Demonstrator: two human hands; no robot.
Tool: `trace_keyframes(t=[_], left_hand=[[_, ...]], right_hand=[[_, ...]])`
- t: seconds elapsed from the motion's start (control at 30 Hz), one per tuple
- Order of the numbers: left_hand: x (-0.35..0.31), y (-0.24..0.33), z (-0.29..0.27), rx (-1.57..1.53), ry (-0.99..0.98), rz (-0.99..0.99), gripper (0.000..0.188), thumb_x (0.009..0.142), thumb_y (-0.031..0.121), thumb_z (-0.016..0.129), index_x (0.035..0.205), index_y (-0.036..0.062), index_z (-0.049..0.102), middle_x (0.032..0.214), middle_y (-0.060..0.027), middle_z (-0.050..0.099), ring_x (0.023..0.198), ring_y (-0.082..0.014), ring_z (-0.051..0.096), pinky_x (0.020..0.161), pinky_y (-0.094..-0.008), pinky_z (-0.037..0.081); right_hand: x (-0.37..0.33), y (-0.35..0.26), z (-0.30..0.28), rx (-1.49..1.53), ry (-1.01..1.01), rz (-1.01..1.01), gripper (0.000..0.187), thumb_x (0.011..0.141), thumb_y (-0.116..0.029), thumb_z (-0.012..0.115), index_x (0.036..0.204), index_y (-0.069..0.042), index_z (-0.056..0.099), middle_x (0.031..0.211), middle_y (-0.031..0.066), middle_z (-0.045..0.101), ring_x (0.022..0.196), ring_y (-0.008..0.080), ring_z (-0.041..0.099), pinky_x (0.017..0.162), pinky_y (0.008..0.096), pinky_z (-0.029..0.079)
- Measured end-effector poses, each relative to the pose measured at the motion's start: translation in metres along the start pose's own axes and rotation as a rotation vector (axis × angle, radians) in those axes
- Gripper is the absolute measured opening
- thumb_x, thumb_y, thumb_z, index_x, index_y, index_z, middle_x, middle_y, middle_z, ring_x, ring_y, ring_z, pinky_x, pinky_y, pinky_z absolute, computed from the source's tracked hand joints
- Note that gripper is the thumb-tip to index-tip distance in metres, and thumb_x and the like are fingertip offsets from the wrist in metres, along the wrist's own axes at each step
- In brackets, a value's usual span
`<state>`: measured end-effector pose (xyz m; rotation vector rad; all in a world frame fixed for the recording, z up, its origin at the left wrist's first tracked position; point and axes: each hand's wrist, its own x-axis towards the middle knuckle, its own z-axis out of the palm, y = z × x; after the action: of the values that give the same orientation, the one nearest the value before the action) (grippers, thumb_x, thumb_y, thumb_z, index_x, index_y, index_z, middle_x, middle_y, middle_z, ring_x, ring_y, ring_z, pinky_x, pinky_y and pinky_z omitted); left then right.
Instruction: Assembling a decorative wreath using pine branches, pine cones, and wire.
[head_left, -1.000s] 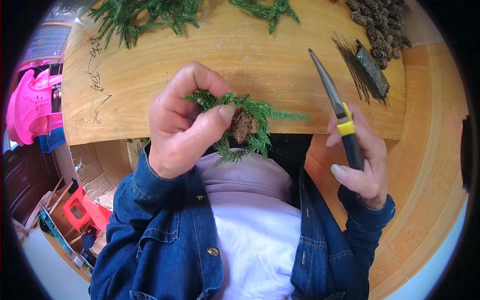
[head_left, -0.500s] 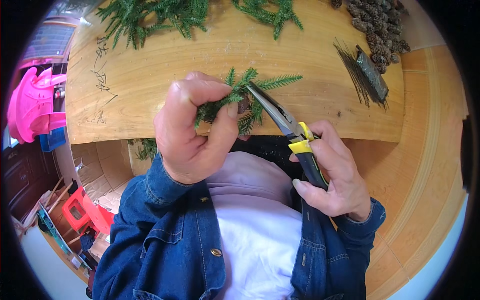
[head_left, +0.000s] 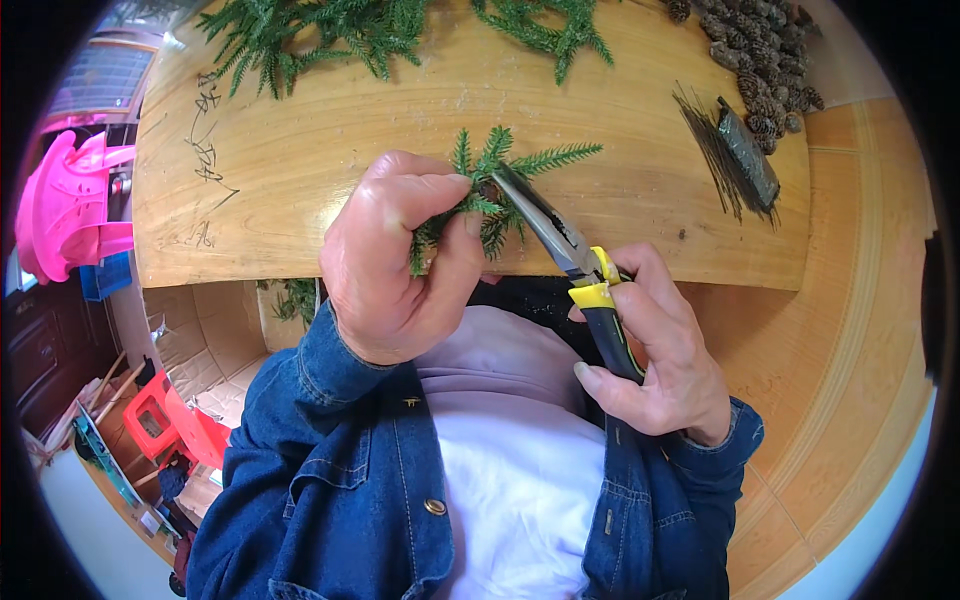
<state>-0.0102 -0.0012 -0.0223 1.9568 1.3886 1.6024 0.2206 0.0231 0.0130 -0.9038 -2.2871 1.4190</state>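
Observation:
My left hand [head_left: 400, 260] pinches a green artificial pine sprig [head_left: 550, 158] between thumb and fingers, just above the table's near edge. The sprig's short branches fan out past my fingertips. Around the long-nose pliers [head_left: 597, 292], with their black and yellow handles, my right hand [head_left: 665, 345] is closed. The metal tips of the pliers reach the sprig's middle, beside my left fingertips. A small dark patch shows at that spot; what the tips grip there is too small to make out.
On the wooden table [head_left: 380, 120], more pine sprigs [head_left: 310, 40] lie at the far side. Brown pine cones [head_left: 768, 70] are heaped at the far right, near thin dark wires [head_left: 712, 155] and their wrapped bundle [head_left: 748, 160]. A cardboard box [head_left: 205, 325] and pink stool [head_left: 65, 210] stand left.
My left hand has shifted slightly right and turned with the sprig, so the brown piece under it is now mostly hidden. The pliers have moved slightly left, their tips still at the sprig's middle.

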Motion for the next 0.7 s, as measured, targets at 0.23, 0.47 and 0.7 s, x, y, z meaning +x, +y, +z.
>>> trace_keyframes(t=[0.23, 0.47, 0.7], left_hand=[[-0.002, 0.004, 0.002, 0.015, -0.003, -0.012, 0.029, 0.069, -0.014, 0.062, 0.094, -0.0018, 0.053, 0.082, -0.0173, 0.059, 0.066, -0.0262, 0.058, 0.057, -0.0299, 0.047], [0.000, 0.006, 0.002, 0.077, -0.052, -0.008, 0.029, 0.068, -0.014, 0.062, 0.093, -0.0017, 0.053, 0.080, -0.0170, 0.059, 0.064, -0.0272, 0.058, 0.056, -0.0301, 0.047], [0.005, 0.003, 0.006, 0.087, -0.050, 0.063, 0.028, 0.068, -0.014, 0.063, 0.091, -0.0021, 0.054, 0.078, -0.0169, 0.059, 0.062, -0.0264, 0.058, 0.055, -0.0295, 0.046]], right_hand=[[0.002, 0.000, 0.006, -0.056, 0.054, -0.042, 0.033, 0.062, -0.008, 0.067, 0.091, 0.003, 0.057, 0.098, 0.0184, 0.047, 0.087, 0.0309, 0.050, 0.076, 0.0343, 0.043], [0.001, 0.004, 0.010, -0.116, 0.105, -0.042, 0.030, 0.062, 0.000, 0.065, 0.090, 0.002, 0.057, 0.097, 0.0179, 0.048, 0.081, 0.0310, 0.052, 0.070, 0.0337, 0.045], [-0.002, 0.013, 0.009, -0.156, 0.153, -0.097, 0.031, 0.061, 0.001, 0.065, 0.091, 0.002, 0.056, 0.097, 0.0182, 0.048, 0.078, 0.0319, 0.053, 0.065, 0.0340, 0.045]])
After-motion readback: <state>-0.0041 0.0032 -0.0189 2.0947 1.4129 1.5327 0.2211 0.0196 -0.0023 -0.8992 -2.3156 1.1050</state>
